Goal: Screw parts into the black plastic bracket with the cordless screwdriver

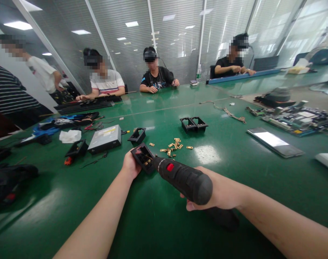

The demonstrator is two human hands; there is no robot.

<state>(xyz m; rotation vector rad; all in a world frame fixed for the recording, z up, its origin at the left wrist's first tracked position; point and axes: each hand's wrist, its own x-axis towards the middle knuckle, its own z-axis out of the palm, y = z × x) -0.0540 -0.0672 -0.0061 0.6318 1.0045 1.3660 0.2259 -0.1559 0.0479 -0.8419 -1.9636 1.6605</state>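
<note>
My left hand (pixel 131 164) grips a black plastic housing (pixel 139 153) by its left side, tilted so its hollow faces me. Brass-coloured pieces show inside it. My right hand (pixel 207 196) is wrapped round the handle of a black cordless screwdriver (pixel 184 178) with a red switch on top. Its front end reaches the right side of the housing; the exact contact at the tip is hard to make out. Just beyond lie several small brass plates (pixel 176 145) in a loose pile. Another black housing (pixel 137 135) stands behind my left hand.
Two joined black housings (pixel 194 124) sit farther back on the green table (pixel 158 223). To the left are a silver disc drive (pixel 104 138) and another housing (pixel 76 148). A phone (pixel 274 142) and circuit boards (pixel 301 117) lie right. Several people sit across the table.
</note>
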